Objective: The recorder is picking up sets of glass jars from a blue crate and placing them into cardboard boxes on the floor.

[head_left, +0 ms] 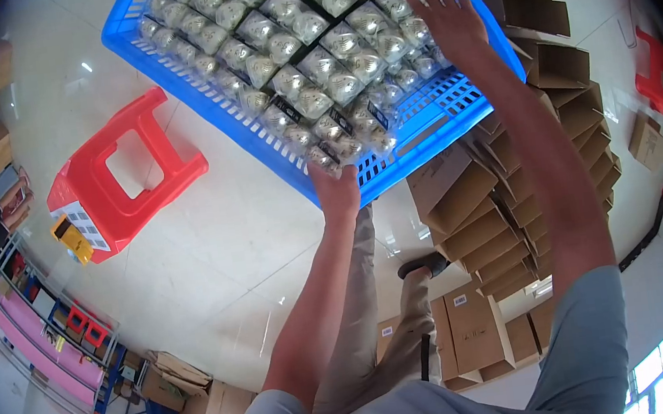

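A blue plastic crate (418,167) holds rows of clear packs of shiny silver-gold baubles (345,85). At the crate's near corner, my left hand (336,194) is closed on the end of a bauble pack (324,156); part of its fingers is hidden by the pack. My right hand (450,23) reaches over the crate's right side. Its fingers are stretched out and lie on the packs there, holding nothing. Between the hands, the crate's slotted bottom shows along the near right side.
Stacked open cardboard boxes (506,210) stand right of the crate, close to my right arm. On the left, a red plastic stool (113,184) lies on its side, with a small yellow object (73,239) by it. A rack with pink material (34,343) is farther left.
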Available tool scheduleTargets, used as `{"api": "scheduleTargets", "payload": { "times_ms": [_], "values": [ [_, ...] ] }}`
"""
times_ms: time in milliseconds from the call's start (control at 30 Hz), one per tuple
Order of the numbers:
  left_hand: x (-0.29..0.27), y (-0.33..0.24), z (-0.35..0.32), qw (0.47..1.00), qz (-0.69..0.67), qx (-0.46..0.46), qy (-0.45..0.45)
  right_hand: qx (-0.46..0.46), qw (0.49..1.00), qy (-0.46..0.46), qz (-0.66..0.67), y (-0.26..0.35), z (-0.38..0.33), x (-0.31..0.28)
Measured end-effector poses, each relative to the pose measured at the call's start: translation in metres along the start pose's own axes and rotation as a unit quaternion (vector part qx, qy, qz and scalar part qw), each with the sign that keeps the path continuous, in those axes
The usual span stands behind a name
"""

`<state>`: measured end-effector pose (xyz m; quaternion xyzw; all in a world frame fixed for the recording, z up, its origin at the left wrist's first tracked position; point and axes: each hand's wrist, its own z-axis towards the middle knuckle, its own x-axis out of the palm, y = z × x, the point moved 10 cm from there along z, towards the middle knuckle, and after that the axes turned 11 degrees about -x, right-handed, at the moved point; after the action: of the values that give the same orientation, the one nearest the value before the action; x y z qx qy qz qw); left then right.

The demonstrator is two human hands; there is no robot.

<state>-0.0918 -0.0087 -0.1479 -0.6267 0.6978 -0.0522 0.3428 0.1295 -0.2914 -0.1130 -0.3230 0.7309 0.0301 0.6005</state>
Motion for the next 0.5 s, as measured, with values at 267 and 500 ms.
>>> {"api": "scheduleTargets", "payload": {
  "times_ms": [267, 500],
  "values": [
    [0.003, 0.008, -0.008, 1.0, 0.005, -0.024, 0.009, -0.036, 0.995, 0.031, -0.087, 0.001, 0.001, -0.009],
    [0.0, 0.011, -0.014, 0.999, 0.03, -0.038, -0.008, -0.006, 0.996, -0.017, -0.086, 0.004, -0.063, -0.075]
  ]
}}
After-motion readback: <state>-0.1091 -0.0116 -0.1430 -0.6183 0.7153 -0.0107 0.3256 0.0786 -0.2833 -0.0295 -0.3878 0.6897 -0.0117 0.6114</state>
